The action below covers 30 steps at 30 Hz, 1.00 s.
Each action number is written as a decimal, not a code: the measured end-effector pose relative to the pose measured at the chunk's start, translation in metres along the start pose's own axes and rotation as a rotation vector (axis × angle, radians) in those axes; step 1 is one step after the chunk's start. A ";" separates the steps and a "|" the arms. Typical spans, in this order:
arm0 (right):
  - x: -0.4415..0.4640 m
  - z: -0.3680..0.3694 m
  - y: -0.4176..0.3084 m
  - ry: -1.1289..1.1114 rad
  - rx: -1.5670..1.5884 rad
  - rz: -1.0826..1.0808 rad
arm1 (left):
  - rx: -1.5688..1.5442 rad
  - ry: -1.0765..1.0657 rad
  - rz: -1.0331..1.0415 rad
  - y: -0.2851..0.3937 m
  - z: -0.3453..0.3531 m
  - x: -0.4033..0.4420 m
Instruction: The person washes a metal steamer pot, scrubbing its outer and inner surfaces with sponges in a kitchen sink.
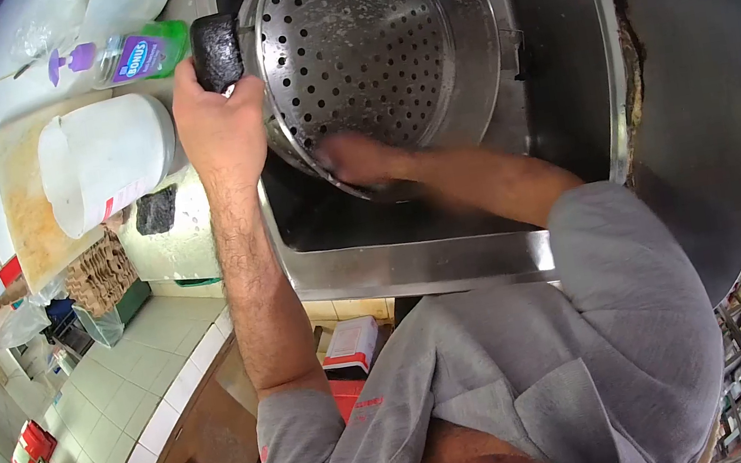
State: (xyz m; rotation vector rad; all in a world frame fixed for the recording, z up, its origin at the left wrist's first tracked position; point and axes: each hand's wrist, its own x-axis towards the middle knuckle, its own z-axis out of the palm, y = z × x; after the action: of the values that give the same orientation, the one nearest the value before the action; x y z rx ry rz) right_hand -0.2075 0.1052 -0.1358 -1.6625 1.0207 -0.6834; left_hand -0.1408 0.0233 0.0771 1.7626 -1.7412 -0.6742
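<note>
A metal steamer pot (353,52) with a perforated bottom is tilted over the sink, its inside wet with suds or droplets. My left hand (225,124) is closed on the pot's black side handle (217,53), thumb over its lower end. My right hand (358,159) is at the pot's near rim, curled and blurred by motion. Something small and dark shows at its fingertips, but I cannot make out what it is. Beneath the pot lies the dark basin of the steel sink (423,265).
Left of the sink stand a green soap bottle (143,55) with a purple pump and a cut white plastic jug (105,156) on a stained board (27,206). A dark pad (158,211) lies nearby. A steel counter (700,67) extends to the right.
</note>
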 end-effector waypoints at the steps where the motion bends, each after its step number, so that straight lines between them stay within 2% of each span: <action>1: 0.030 -0.009 -0.022 0.075 0.210 0.157 | -0.005 0.009 0.000 -0.001 0.001 0.000; 3: 0.078 -0.022 -0.037 0.284 0.582 0.261 | -0.004 -0.007 0.000 0.000 0.000 0.001; 4: 0.074 -0.025 -0.038 0.286 0.591 0.262 | -0.002 -0.023 -0.003 0.000 -0.001 0.001; 6: 0.053 -0.034 -0.038 0.196 0.403 0.163 | -0.003 -0.037 -0.010 -0.002 -0.002 0.000; 7: 0.035 -0.021 -0.022 0.033 0.271 0.126 | -0.015 -0.034 -0.017 -0.003 -0.001 0.002; 8: 0.010 -0.002 0.009 -0.070 0.031 -0.027 | -0.016 -0.033 -0.016 -0.001 0.000 0.003; 9: -0.027 0.007 0.050 -0.155 -0.040 -0.124 | -0.036 -0.022 -0.013 0.000 0.001 0.002; 10: -0.052 -0.016 0.073 -0.399 -0.250 0.049 | -0.056 -0.010 -0.011 0.002 0.001 0.001; 11: -0.078 -0.035 0.114 -0.302 -0.440 0.066 | -0.056 -0.011 -0.016 0.002 0.000 0.000; 12: -0.083 -0.062 0.155 -0.366 -0.778 0.148 | -0.059 -0.017 -0.039 0.003 0.000 0.000; 13: -0.082 -0.108 0.142 -0.250 -0.847 0.226 | -0.063 -0.025 -0.062 0.004 0.000 -0.001; 14: -0.071 -0.133 0.167 -0.260 -1.118 0.169 | -0.065 -0.022 -0.059 0.004 0.001 0.001; 15: -0.051 -0.154 0.168 -0.288 -1.247 0.242 | -0.067 -0.021 -0.041 0.003 0.000 0.002; 16: -0.036 -0.168 0.181 -0.166 -1.244 0.225 | -0.064 -0.026 -0.030 0.001 0.000 0.000; 18: -0.003 -0.192 0.161 0.216 -1.009 0.237 | -0.035 -0.021 -0.007 -0.003 -0.001 0.000; 20: 0.027 -0.198 0.151 0.613 -0.826 0.329 | -0.024 -0.009 0.028 0.000 0.001 0.001; 21: 0.040 -0.196 0.162 0.615 -0.827 0.334 | -0.052 -0.011 -0.030 0.007 0.000 -0.002; 22: 0.052 -0.191 0.181 0.665 -0.776 0.442 | -0.078 -0.015 -0.087 0.011 0.001 -0.003; 26: 0.041 -0.159 0.190 0.704 -0.583 0.729 | -0.107 -0.060 -0.097 0.015 0.001 0.000; 28: -0.004 -0.135 0.194 0.403 -0.476 0.766 | -0.136 -0.059 -0.069 0.012 0.001 0.002; 29: -0.023 -0.117 0.180 0.325 -0.435 0.909 | -0.148 -0.045 -0.074 0.011 0.001 0.002; 30: -0.045 -0.084 0.177 0.232 -0.577 0.880 | -0.157 -0.034 -0.084 0.009 0.001 0.001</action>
State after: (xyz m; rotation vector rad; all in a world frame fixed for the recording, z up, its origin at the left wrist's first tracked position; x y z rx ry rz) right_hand -0.3503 0.0848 -0.2758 -1.3772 2.0704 0.0285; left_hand -0.1485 0.0227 0.0828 1.7324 -1.5973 -0.8574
